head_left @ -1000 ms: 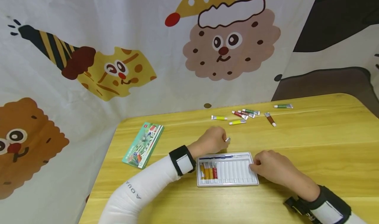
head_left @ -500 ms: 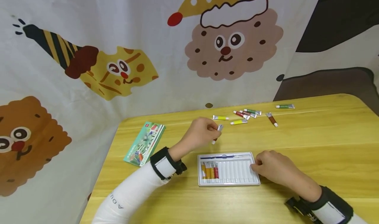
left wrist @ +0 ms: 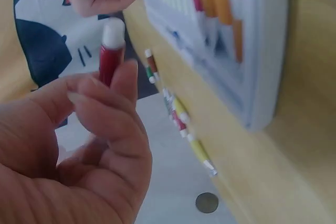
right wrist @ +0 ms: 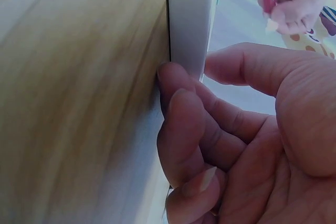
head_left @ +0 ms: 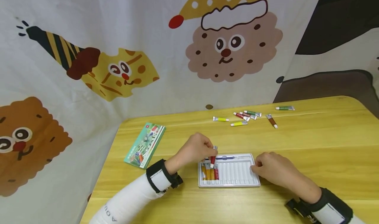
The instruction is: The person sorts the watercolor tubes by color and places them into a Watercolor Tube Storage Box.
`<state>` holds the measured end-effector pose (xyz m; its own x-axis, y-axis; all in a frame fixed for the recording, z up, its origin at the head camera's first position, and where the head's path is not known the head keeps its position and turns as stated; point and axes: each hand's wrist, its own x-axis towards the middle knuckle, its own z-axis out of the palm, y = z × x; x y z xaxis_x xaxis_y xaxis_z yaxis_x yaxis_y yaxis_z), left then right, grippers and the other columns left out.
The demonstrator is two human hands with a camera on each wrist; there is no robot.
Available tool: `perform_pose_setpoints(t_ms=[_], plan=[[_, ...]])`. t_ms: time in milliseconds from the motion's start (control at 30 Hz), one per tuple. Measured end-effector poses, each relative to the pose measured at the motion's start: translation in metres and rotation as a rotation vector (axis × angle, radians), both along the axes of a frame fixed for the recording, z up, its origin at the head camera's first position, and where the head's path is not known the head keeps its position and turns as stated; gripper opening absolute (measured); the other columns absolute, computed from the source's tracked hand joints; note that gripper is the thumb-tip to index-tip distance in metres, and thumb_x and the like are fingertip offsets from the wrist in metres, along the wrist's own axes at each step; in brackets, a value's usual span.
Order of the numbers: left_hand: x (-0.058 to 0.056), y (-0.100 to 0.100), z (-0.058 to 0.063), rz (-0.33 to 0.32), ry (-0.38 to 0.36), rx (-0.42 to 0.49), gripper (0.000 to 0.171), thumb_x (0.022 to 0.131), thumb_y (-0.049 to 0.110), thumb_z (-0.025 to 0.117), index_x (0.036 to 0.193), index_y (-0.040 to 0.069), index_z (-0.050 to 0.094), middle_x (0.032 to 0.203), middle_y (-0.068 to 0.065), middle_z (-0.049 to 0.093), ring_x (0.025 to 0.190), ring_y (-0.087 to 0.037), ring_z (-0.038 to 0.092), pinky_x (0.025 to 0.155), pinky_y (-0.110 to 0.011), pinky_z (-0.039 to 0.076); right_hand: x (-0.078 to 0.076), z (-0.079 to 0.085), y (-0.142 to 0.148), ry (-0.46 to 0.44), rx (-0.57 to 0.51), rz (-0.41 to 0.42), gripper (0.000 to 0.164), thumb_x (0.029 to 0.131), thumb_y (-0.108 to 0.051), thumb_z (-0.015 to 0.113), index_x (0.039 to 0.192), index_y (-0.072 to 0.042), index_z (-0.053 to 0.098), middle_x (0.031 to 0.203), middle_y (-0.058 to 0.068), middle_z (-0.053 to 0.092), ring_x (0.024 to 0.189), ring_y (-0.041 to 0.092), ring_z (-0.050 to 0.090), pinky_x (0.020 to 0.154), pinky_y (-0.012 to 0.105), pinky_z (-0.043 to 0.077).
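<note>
Between thumb and fingers, my left hand (head_left: 195, 150) pinches a dark red paint tube (head_left: 213, 161) by its silver end, white cap pointing down over the tray. The left wrist view shows the same paint tube (left wrist: 107, 64) sticking out past the fingertips. Below it lies a white plastic tray (head_left: 237, 171) with narrow slots; several orange-yellow tubes (head_left: 208, 174) and one red tube (head_left: 216, 174) fill its left slots. A thin blue paintbrush (head_left: 226, 157) rests in the upper groove. My right hand (head_left: 275, 168) grips the tray's right edge, thumb on the rim and fingers against the side.
Toward the back of the table (head_left: 311, 145) lie loose paint tubes: yellow (head_left: 220, 119), red (head_left: 241, 116), green (head_left: 285, 108) and brown (head_left: 271, 121). A green printed box (head_left: 145, 145) lies at the left. A cartoon-patterned cloth (head_left: 174, 95) hangs behind the table.
My left hand first moved left and back with the paint tube, then came down over the tray's left part, the tube turning cap-down. The right hand stays at the tray's edge.
</note>
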<state>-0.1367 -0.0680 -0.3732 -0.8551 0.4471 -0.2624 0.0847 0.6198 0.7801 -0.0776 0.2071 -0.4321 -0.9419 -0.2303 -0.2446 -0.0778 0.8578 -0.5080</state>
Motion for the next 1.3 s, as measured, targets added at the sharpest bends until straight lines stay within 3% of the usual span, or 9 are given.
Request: perform_pose_setpoints(t_ms=[167, 333, 700, 1033, 1300], plan=[[0.008, 0.003, -0.007, -0.011, -0.084, 0.006, 0.028, 0.094, 0.009, 0.075, 0.068, -0.001, 0.069, 0.062, -0.016, 0.068, 0.043, -0.017, 0.055, 0.041, -0.023, 0.042, 0.001, 0.001, 0.0, 0.019, 0.007, 0.003, 0.028, 0.093, -0.021, 0.075, 0.069, -0.017, 0.063, 0.062, -0.003, 0.049, 0.055, 0.013, 0.046, 0.052, 0.027, 0.032], [0.014, 0.005, -0.015, -0.033, -0.13, 0.008, 0.029, 0.094, 0.006, 0.074, 0.068, -0.005, 0.069, 0.064, -0.016, 0.071, 0.04, -0.017, 0.056, 0.041, -0.028, 0.049, 0.001, 0.0, -0.001, 0.027, 0.011, 0.003, 0.029, 0.093, -0.021, 0.075, 0.068, -0.018, 0.062, 0.061, -0.004, 0.048, 0.055, 0.013, 0.046, 0.052, 0.027, 0.032], [0.019, 0.013, -0.023, -0.042, -0.174, -0.019, 0.032, 0.092, 0.005, 0.073, 0.061, -0.003, 0.07, 0.057, -0.013, 0.068, 0.036, -0.013, 0.053, 0.037, -0.027, 0.047, 0.001, 0.0, 0.0, 0.021, 0.001, 0.004, 0.029, 0.093, -0.021, 0.075, 0.068, -0.017, 0.062, 0.061, -0.004, 0.048, 0.054, 0.013, 0.045, 0.051, 0.026, 0.031], [0.018, 0.016, -0.032, -0.104, -0.159, -0.073, 0.036, 0.094, 0.006, 0.07, 0.058, -0.001, 0.069, 0.053, -0.014, 0.066, 0.033, -0.011, 0.051, 0.034, -0.027, 0.045, 0.0, 0.0, 0.0, 0.025, 0.008, 0.008, 0.029, 0.093, -0.021, 0.075, 0.068, -0.017, 0.061, 0.061, -0.004, 0.048, 0.055, 0.012, 0.045, 0.051, 0.027, 0.032], [0.017, 0.016, -0.036, -0.116, -0.161, -0.093, 0.037, 0.095, 0.006, 0.069, 0.059, 0.001, 0.069, 0.052, -0.014, 0.065, 0.033, -0.012, 0.052, 0.034, -0.025, 0.043, 0.0, 0.0, 0.0, 0.013, 0.004, 0.003, 0.027, 0.093, -0.02, 0.075, 0.069, -0.017, 0.062, 0.062, -0.003, 0.049, 0.055, 0.013, 0.046, 0.051, 0.027, 0.033]])
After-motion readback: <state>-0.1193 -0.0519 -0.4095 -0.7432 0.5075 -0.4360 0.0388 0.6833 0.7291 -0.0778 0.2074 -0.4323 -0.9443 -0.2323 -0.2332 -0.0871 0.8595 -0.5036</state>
